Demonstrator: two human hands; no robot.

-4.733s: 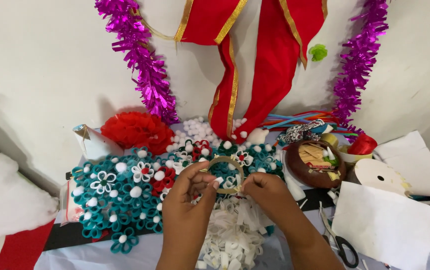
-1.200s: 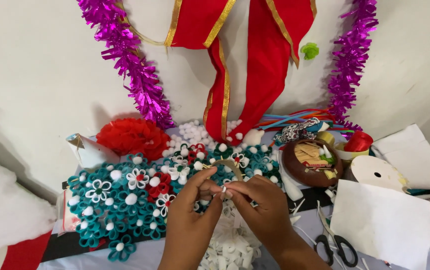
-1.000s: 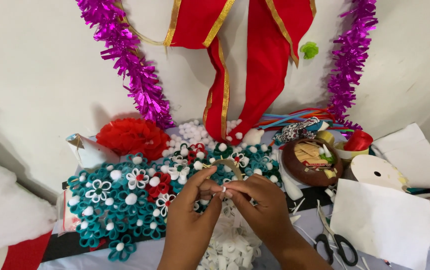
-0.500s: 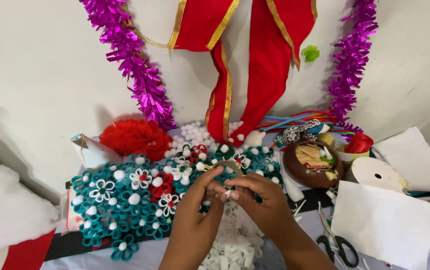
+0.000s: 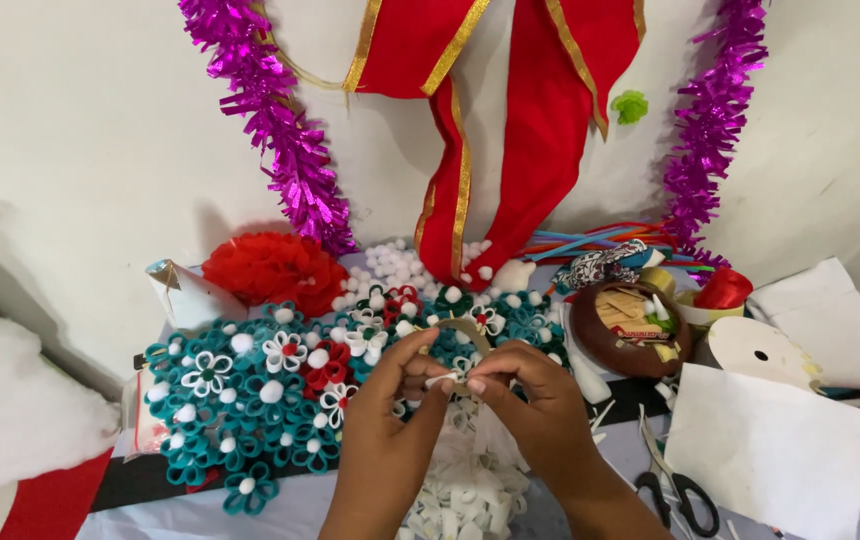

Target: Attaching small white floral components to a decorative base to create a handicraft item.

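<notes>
- White strip [image 5: 442, 380] is the thing here, a short bit of white paper pinched right between my two hands, dead centre over the table, just above the pile of white coils [image 5: 465, 490].
- Its long axis runs roughly 9 to 3 o'clock. My left hand [image 5: 390, 425] has the 9 o'clock end, my right hand [image 5: 530, 395] the 3 o'clock end, so neither is really nearer; both are on it.
- Left thumb and forefinger are closed on the strip. Right fingertips are pressed together on the other end, thumbnail facing up. How far it's rolled I can't tell, it's too small.
- At 12 o'clock from my fingers, just behind them, there's a tan paper ring [image 5: 462, 335] sitting on the teal flower mat [image 5: 250, 400]. It looks close to touching my fingertips, but I can't say for sure.
- Brown bowl [image 5: 630, 330] of scraps is off at 2 o'clock, scissors [image 5: 685, 495] at 4 o'clock, both well apart from my hands.
- Versus half a second ago: my hands were bunched tighter together then, now they've eased apart a little and the strip shows between them. Compared with about a second ago it's much the same pinch, same spot. Nothing else on the table has shifted.
</notes>
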